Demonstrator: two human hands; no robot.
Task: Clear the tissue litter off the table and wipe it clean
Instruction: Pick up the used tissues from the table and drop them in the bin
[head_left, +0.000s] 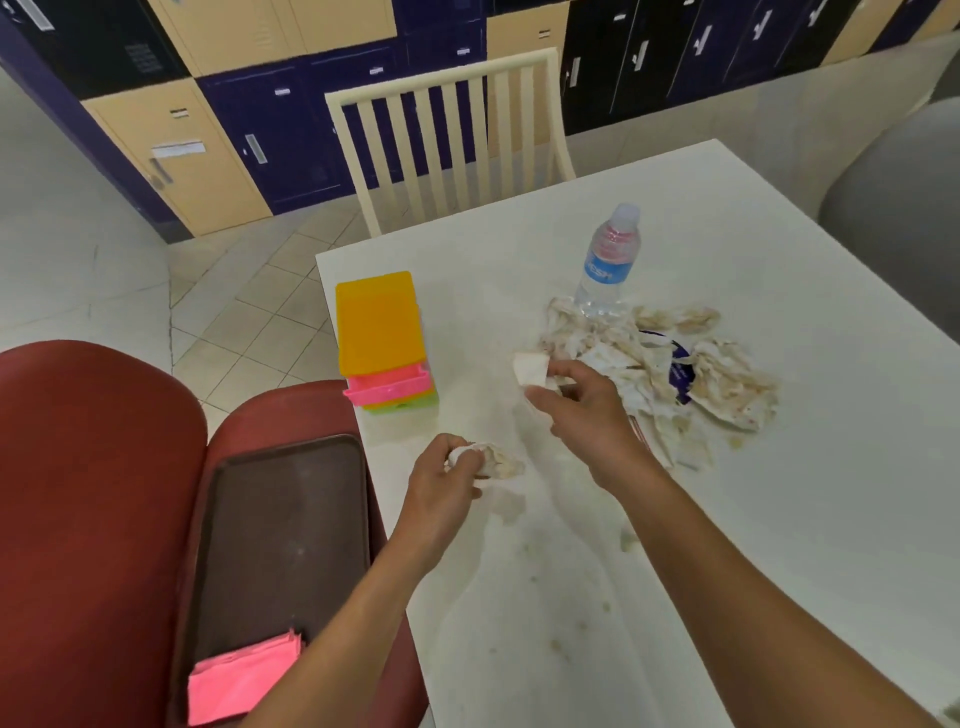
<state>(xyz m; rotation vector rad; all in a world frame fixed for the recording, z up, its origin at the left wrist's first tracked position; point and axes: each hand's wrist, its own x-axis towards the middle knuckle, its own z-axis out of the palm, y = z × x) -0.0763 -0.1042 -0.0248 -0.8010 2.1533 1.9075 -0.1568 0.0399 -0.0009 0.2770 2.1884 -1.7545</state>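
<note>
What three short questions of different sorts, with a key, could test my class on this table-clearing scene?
1. True or false: the water bottle lies on its side.
2. Which hand holds a stained tissue wad near the table edge?
3. Multiple choice: the pink cloth lies on (a) the table, (b) the brown tray, (c) the floor.

Key: 1. False, it stands upright. 2. The left hand; the right hand pinches another tissue. 3. b.

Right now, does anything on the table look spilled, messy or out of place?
Yes. A heap of stained, crumpled tissues sprawls beside the water bottle, with a dark blue wrapper tangled in it. Brownish smears and crumbs dirty the white table nearer the person.
</note>
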